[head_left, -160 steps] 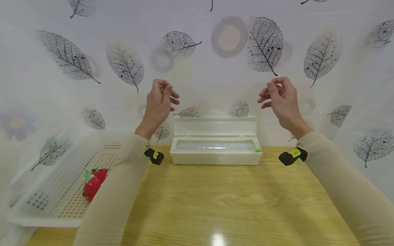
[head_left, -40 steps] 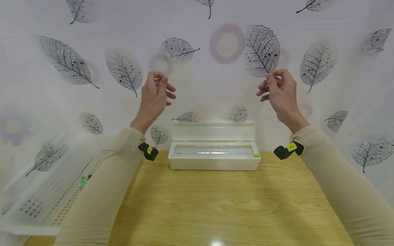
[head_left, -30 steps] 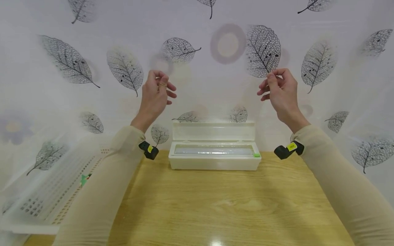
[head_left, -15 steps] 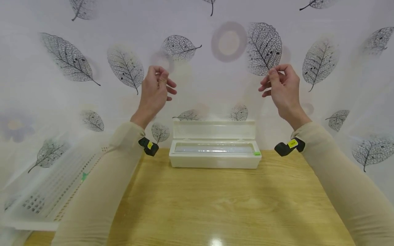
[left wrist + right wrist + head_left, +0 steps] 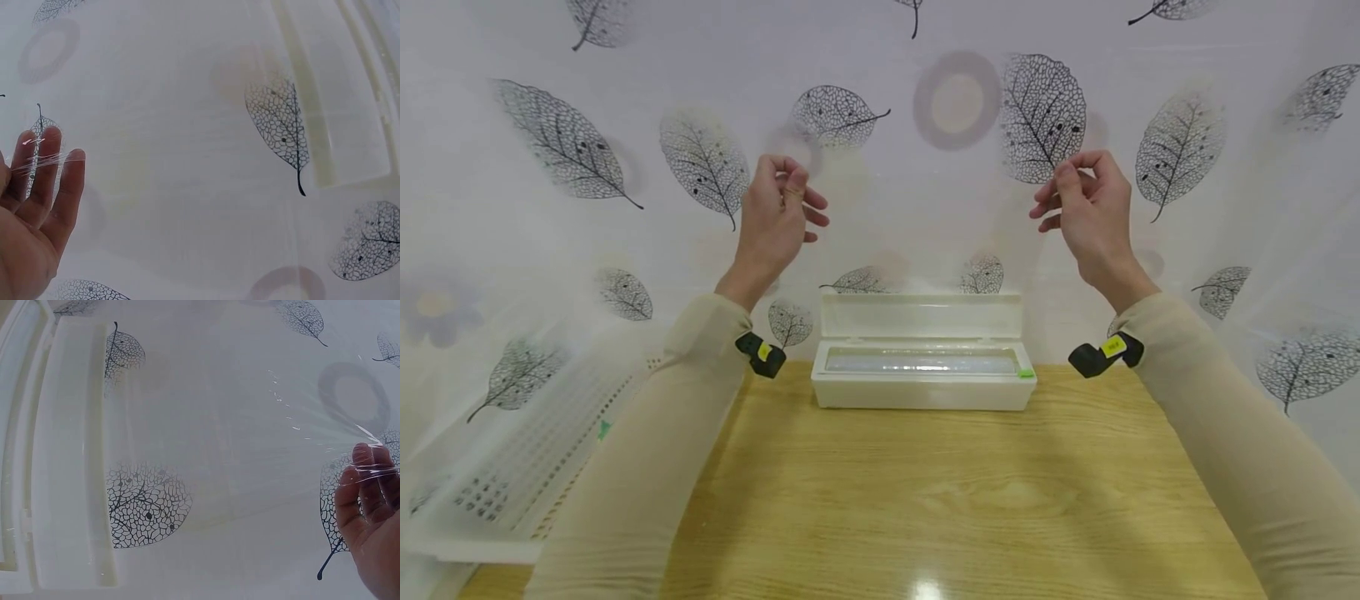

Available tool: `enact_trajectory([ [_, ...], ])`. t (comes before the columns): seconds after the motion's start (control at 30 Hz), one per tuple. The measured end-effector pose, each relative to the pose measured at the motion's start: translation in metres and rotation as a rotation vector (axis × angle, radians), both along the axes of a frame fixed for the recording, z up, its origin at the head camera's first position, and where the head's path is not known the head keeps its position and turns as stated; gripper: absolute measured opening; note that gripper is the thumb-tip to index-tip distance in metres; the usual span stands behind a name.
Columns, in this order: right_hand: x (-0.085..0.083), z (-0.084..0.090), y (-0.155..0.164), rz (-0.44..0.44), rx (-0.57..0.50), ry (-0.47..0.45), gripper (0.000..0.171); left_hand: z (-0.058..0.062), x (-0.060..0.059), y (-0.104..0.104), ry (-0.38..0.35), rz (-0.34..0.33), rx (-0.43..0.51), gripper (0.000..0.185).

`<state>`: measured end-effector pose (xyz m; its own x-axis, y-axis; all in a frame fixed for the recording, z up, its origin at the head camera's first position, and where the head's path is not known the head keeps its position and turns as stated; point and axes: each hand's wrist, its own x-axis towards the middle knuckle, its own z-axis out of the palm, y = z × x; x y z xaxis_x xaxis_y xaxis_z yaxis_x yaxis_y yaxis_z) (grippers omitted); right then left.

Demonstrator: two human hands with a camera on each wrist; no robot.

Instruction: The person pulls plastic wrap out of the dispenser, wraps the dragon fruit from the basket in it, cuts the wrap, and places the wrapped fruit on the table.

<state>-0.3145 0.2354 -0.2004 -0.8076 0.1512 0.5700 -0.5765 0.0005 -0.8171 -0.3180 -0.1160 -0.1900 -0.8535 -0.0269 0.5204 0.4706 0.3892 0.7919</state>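
Cling film (image 5: 312, 425) is drawn up in a taut sheet from the open dispenser box (image 5: 923, 367) on the table (image 5: 955, 500); left hand (image 5: 777, 218) and right hand (image 5: 1088, 212) each pinch an upper corner. Judged: pulled out, not yet cut

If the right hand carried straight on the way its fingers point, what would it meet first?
Probably the leaf-print curtain behind; the right hand pinches clear film and points up and away. Depth is unclear.

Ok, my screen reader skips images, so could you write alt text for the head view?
Two raised hands, left hand and right hand, pinch a clear film sheet above an open white dispenser box on a wooden table.
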Motion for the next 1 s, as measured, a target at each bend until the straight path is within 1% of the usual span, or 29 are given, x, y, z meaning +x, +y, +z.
enact_trajectory([
  [0.27, 0.0000, 0.0022, 0.0003, -0.002, -0.008, 0.004, 0.004, 0.0018, 0.0008, -0.0007, 0.021, 0.000, -0.006, 0.025],
  [0.37, -0.0002, 0.0027, 0.0007, 0.003, -0.009, 0.011, 0.002, 0.0022, 0.0012, -0.0007, 0.036, 0.000, -0.003, 0.026],
  [0.47, 0.0000, 0.0037, 0.0008, 0.006, -0.007, 0.015, 0.006, 0.0030, 0.0019, -0.0009, 0.042, 0.000, 0.003, 0.027],
  [0.57, 0.0007, 0.0050, 0.0008, -0.001, 0.003, 0.014, 0.008, 0.0048, 0.0027, -0.0008, 0.032, -0.002, 0.008, 0.027],
  [0.77, 0.0023, 0.0079, 0.0008, 0.011, -0.008, 0.016, 0.006, 0.0090, 0.0042, -0.0005, 0.018, 0.007, 0.013, 0.027],
  [0.87, 0.0022, 0.0088, 0.0009, 0.012, -0.016, 0.014, 0.004, 0.0098, 0.0056, -0.0002, 0.015, 0.009, 0.014, 0.029],
  [1.0, 0.0018, 0.0095, 0.0008, 0.012, -0.024, 0.010, 0.002, 0.0099, 0.0059, -0.0010, 0.012, -0.003, 0.028, 0.030],
])
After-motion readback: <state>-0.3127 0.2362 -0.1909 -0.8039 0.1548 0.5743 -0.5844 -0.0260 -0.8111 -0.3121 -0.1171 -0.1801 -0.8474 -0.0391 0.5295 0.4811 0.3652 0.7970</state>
